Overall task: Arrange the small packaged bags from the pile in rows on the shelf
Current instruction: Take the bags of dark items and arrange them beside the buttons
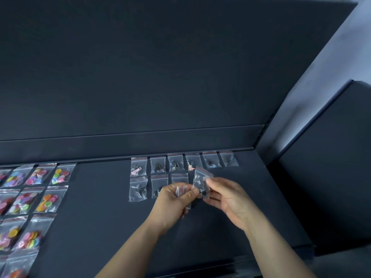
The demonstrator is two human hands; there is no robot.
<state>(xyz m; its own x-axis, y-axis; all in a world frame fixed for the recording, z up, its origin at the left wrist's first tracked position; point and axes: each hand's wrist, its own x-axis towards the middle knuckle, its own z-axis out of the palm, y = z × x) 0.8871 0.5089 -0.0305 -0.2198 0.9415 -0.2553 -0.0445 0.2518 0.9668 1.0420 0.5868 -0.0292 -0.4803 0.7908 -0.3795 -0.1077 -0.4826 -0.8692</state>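
Observation:
Small clear zip bags with dark metal parts lie in two rows on the dark shelf (230, 207). The back row (183, 162) has several bags; the front row (148, 187) shows three, the third partly hidden behind my hands. My left hand (173, 199) is closed on a small stack of bags (180, 190). My right hand (226, 195) pinches a single clear bag (200, 179) with a red zip strip, held tilted just above the front row's right end.
Bags of coloured buttons (30, 197) lie in rows at the shelf's left side. The shelf's back wall (140, 77) rises behind the rows. A dark side panel (325, 167) stands at the right.

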